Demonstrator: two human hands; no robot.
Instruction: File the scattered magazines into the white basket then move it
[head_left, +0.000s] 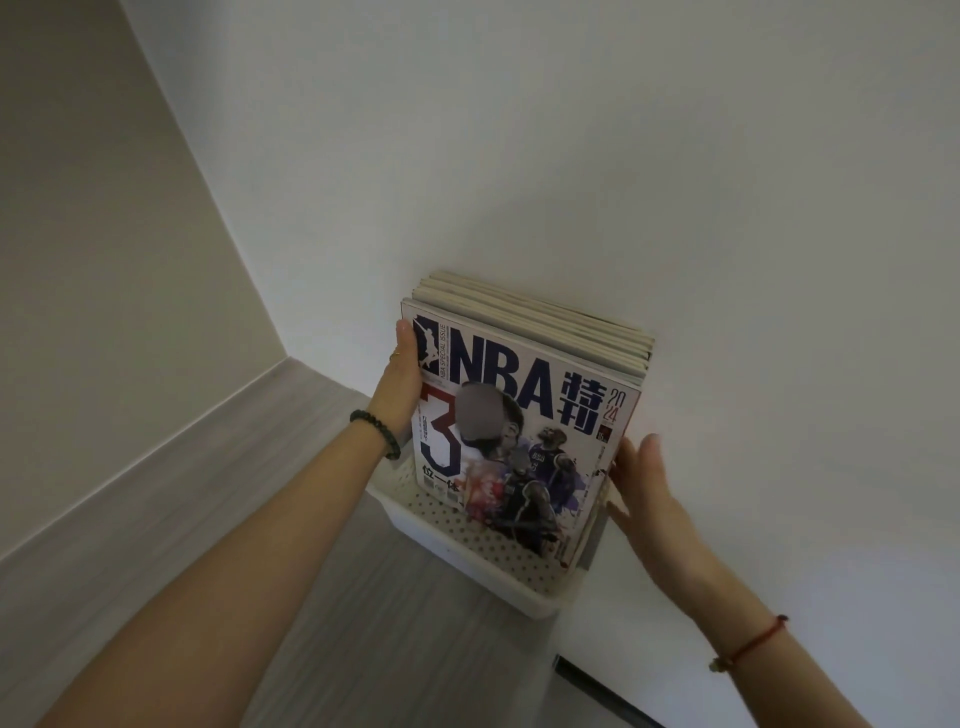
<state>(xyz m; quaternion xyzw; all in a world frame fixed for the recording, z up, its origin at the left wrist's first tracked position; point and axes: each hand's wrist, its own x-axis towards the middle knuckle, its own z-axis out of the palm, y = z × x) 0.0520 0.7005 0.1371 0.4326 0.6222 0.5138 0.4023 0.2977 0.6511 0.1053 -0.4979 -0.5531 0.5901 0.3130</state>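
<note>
Presently, the main hazard is tipping. The upright magazines (545, 317) stand well above the white basket (498, 566), so an uneven lift or slide could fan them forward over its low front wall. The left hand (402, 371) takes the left edge of the front NBA magazine (519, 415) in its grip. The right hand (641, 483) lies straight-fingered against the stack's right edge, above the basket's right side. The basket sits against the white wall (623, 156) and holds the whole row, NBA magazine foremost.
</note>
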